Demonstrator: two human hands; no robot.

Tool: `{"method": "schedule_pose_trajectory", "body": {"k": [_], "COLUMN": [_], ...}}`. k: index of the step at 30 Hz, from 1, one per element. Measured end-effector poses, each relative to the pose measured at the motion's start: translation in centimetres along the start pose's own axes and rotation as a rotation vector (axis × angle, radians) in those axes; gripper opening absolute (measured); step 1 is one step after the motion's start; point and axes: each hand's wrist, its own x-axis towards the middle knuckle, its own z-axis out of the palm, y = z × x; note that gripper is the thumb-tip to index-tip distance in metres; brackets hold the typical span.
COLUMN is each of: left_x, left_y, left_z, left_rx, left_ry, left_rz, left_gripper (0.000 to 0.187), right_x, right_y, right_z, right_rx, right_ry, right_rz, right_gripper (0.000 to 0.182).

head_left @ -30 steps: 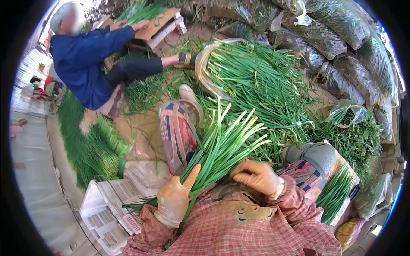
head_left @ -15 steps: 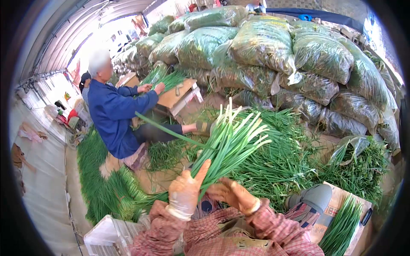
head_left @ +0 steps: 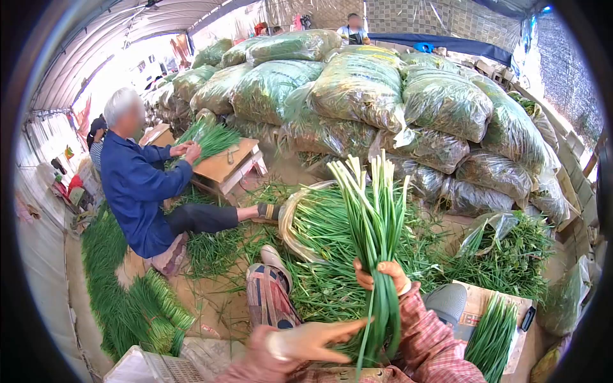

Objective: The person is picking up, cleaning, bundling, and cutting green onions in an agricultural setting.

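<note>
My right hand (head_left: 387, 274) is wrapped round a bunch of garlic chives (head_left: 373, 220), gripping it near the middle. The pale stem ends point up and the green leaves hang below the fist. A gloved left hand of mine, my left hand (head_left: 316, 340), is blurred, with its fingers apart and their tips beside the hanging leaves. Behind the bunch, loose chives spill from an open plastic sack (head_left: 290, 214) onto the ground. At the lower right, another pile of chives (head_left: 493, 338) lies on a board (head_left: 461, 295) by my knee.
A person in a blue jacket (head_left: 137, 182) sits at left, handling chives at a low wooden table (head_left: 223, 165). Stacked full sacks (head_left: 357, 89) form a wall behind. Bundled chives (head_left: 153, 313) lie at left near a white crate (head_left: 128, 367). Another person (head_left: 353, 30) is far back.
The bunch has passed from my left hand to my right and now stands more upright, farther right. My left hand has dropped lower with fingers spread. The camera view has shifted.
</note>
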Motion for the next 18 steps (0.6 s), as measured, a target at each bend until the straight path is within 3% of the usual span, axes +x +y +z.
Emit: {"method": "schedule_pose_trajectory", "body": {"k": [1,3,5,7,9,11,15,18], "left_x": [-2.4,-7.5,-6.8,-3.1,1.0,3.5,4.6,4.3], "left_y": [0.7,-2.9,-4.5,-6.5,-7.2,-7.5,-9.0,-10.9], "left_z": [-2.7,-5.4,-5.9,-5.4,-4.7,-3.8,-3.7,-4.0], "left_rx": [-0.29,-0.663,-0.7,-0.838,-0.977,-1.163,-1.232,-1.422], "left_ry": [-0.196,0.231,0.786,0.879,0.743,0.726,0.677,0.576], "left_rz": [-0.082,-0.112,0.097,0.306,0.43,0.498,0.309,0.248], "left_gripper": [0.071,0.076,0.085,0.098,0.106,0.101,0.082,0.066], "right_x": [-0.8,-2.4,-3.5,-4.3,-4.7,-5.2,-5.3,-4.9], "right_y": [-0.7,-1.7,-2.1,-1.3,-0.7,1.5,5.2,6.2], "right_z": [1.2,1.4,2.5,2.6,3.0,2.4,3.7,3.3], "right_rx": [-0.075,-0.146,-0.161,-0.215,-0.325,-0.54,-0.69,-0.839], "right_ry": [0.084,0.074,0.149,0.191,0.178,0.218,0.198,0.096], "right_rz": [-0.02,0.077,0.151,0.225,0.379,0.42,0.439,0.442], "right_gripper": [0.057,0.059,0.058,0.06,0.064,0.062,0.082,0.073]}}
